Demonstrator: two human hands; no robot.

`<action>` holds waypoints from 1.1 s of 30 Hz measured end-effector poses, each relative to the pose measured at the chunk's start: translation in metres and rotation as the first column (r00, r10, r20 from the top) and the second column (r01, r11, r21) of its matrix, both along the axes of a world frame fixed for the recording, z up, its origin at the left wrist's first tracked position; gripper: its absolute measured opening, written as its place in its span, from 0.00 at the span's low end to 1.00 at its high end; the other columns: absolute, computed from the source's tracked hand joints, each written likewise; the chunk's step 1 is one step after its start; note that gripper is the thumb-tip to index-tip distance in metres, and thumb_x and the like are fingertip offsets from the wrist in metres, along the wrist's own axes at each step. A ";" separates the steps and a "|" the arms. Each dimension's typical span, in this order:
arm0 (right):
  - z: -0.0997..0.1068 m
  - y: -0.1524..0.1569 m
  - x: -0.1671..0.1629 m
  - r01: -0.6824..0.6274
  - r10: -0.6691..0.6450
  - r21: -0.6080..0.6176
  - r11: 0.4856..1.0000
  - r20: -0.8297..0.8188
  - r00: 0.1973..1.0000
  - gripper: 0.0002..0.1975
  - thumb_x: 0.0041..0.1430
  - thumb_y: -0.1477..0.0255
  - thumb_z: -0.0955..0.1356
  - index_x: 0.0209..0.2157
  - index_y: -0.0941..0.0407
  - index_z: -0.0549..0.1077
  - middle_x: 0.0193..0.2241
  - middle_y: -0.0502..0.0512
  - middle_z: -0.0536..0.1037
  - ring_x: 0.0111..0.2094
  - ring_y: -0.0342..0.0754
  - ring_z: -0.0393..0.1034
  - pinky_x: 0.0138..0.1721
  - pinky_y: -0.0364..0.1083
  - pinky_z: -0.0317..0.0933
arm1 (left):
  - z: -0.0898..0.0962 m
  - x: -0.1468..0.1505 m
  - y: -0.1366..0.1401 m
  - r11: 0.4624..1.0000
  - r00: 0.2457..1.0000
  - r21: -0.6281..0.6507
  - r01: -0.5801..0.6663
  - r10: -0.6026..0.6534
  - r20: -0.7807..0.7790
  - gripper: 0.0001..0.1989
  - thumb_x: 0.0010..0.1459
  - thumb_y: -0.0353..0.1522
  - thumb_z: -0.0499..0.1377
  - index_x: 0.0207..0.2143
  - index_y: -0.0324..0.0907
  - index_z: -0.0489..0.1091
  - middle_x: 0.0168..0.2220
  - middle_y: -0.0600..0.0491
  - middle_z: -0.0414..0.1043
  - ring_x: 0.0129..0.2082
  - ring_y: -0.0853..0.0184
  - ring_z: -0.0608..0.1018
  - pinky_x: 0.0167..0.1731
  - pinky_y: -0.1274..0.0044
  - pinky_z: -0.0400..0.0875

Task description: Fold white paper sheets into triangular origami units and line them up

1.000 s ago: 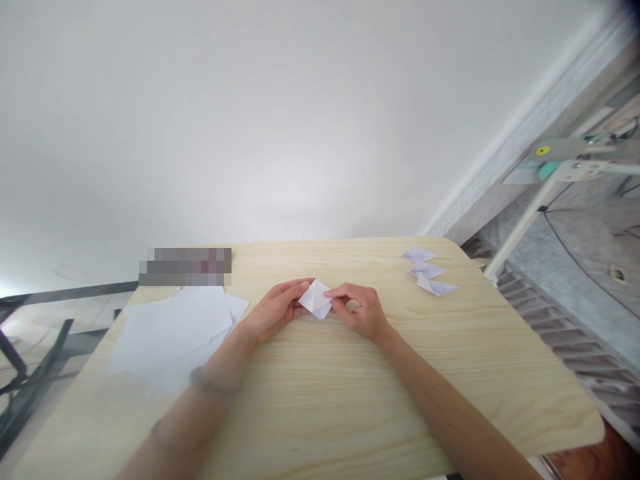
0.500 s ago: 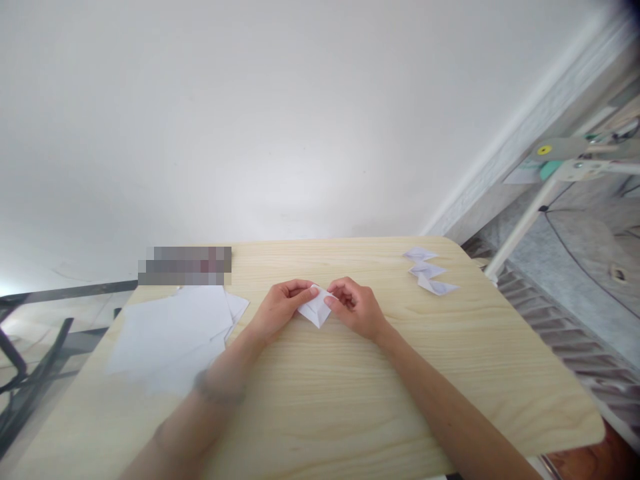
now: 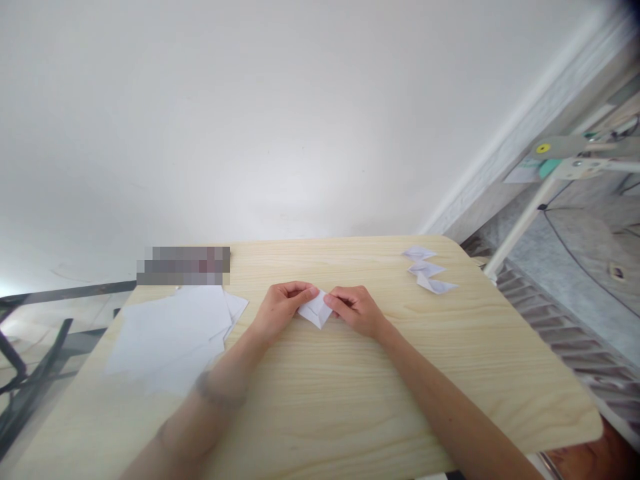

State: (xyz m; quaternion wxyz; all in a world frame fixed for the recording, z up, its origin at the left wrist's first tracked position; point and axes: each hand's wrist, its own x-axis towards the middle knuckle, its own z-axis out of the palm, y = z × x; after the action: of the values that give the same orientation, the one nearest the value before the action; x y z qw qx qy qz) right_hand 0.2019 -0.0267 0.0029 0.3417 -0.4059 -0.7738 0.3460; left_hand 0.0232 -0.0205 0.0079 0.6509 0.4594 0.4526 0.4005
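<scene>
A small folded piece of white paper is held between both hands over the middle of the table, one corner pointing toward me. My left hand pinches its left upper edge, thumb on top and fingers curled behind. On the other side, my right hand pinches the right edge between thumb and index finger. Crease lines show on the face of the paper. The fingertips behind it are hidden.
Loose white paper sheets lie overlapping on the left of the wooden table. Three folded paper shapes are lined up at the back right. A blurred-out patch covers the back left corner. A white wall rises behind.
My right hand's fingers have closed down flatter against the paper's right edge. The left hand keeps its pinch, and the paper has barely shifted.
</scene>
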 end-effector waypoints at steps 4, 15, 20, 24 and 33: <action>0.000 0.001 0.001 -0.002 0.002 -0.025 1.000 -0.001 1.000 0.17 0.59 0.69 0.59 0.17 0.58 0.62 0.15 0.46 0.63 0.17 0.37 0.55 0.21 0.38 0.50 | -0.001 0.000 0.001 1.000 0.999 0.010 -0.021 0.021 -0.029 0.11 0.44 0.36 0.64 0.29 0.37 0.74 0.25 0.54 0.74 0.24 0.72 0.70 0.24 0.81 0.61; -0.001 0.000 0.002 0.097 -0.100 -0.089 0.991 -0.041 0.994 0.18 0.58 0.66 0.60 0.18 0.58 0.64 0.15 0.47 0.65 0.17 0.37 0.56 0.19 0.38 0.50 | 0.002 -0.008 0.003 0.991 0.990 0.005 0.135 -0.135 0.036 0.18 0.46 0.36 0.62 0.41 0.39 0.72 0.36 0.50 0.76 0.35 0.65 0.75 0.37 0.77 0.68; 0.000 0.001 0.002 0.118 -0.121 -0.083 0.990 -0.033 0.992 0.18 0.59 0.66 0.59 0.18 0.58 0.64 0.15 0.47 0.65 0.17 0.37 0.56 0.20 0.38 0.50 | 0.004 -0.010 0.004 0.977 0.977 0.020 0.213 -0.213 0.008 0.19 0.48 0.37 0.61 0.43 0.37 0.71 0.36 0.49 0.76 0.37 0.62 0.76 0.40 0.73 0.68; 0.000 0.001 0.001 0.132 -0.132 -0.066 0.989 -0.001 0.991 0.19 0.59 0.66 0.59 0.17 0.58 0.63 0.15 0.47 0.65 0.18 0.37 0.56 0.21 0.38 0.50 | 0.004 -0.008 0.003 0.983 0.984 0.064 0.174 -0.170 -0.054 0.18 0.48 0.37 0.60 0.41 0.37 0.72 0.34 0.49 0.76 0.36 0.62 0.76 0.38 0.74 0.69; -0.002 -0.001 -0.002 0.005 -0.009 0.025 1.000 0.130 0.992 0.17 0.59 0.67 0.59 0.19 0.58 0.65 0.17 0.48 0.68 0.19 0.38 0.57 0.23 0.39 0.50 | 0.001 -0.007 0.003 0.984 0.979 0.147 0.104 -0.075 -0.188 0.13 0.48 0.38 0.60 0.32 0.38 0.73 0.29 0.51 0.75 0.27 0.68 0.73 0.25 0.80 0.64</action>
State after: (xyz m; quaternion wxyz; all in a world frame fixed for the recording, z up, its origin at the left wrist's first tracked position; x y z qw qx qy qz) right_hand 0.1998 -0.0282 0.0010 0.2968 -0.4260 -0.7971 0.3082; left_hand 0.0167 -0.0179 0.0092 0.5864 0.5635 0.4559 0.3615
